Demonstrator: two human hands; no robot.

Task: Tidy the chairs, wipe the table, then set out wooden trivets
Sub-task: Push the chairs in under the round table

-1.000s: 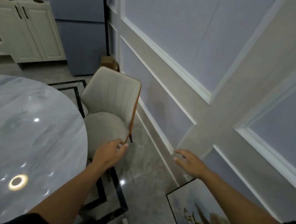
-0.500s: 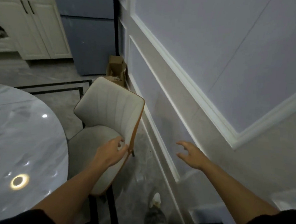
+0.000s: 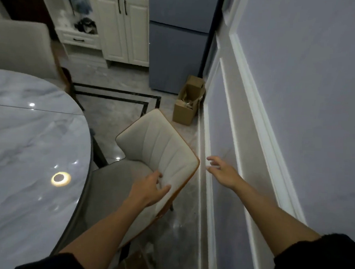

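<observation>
A cream upholstered chair (image 3: 159, 150) with an orange-brown back edge stands between the round marble table (image 3: 26, 150) and the wall, its seat partly under the table rim. My left hand (image 3: 148, 189) grips the near side of the chair's backrest, thumb on the front and fingers wrapped behind. My right hand (image 3: 222, 171) hovers with spread fingers just right of the backrest's corner, close to the wall and touching nothing. A second cream chair (image 3: 22, 48) stands at the table's far side.
A panelled wall with white skirting (image 3: 207, 177) runs close along the right. An open cardboard box (image 3: 188, 101) sits on the floor by a grey-blue fridge (image 3: 178, 40). White cabinets (image 3: 125, 27) stand at the back. The floor gap beside the chair is narrow.
The chair has swung and come closer, its seat now tucked toward the table. My left hand kept its grip on the backrest. My right hand rose toward the backrest's corner.
</observation>
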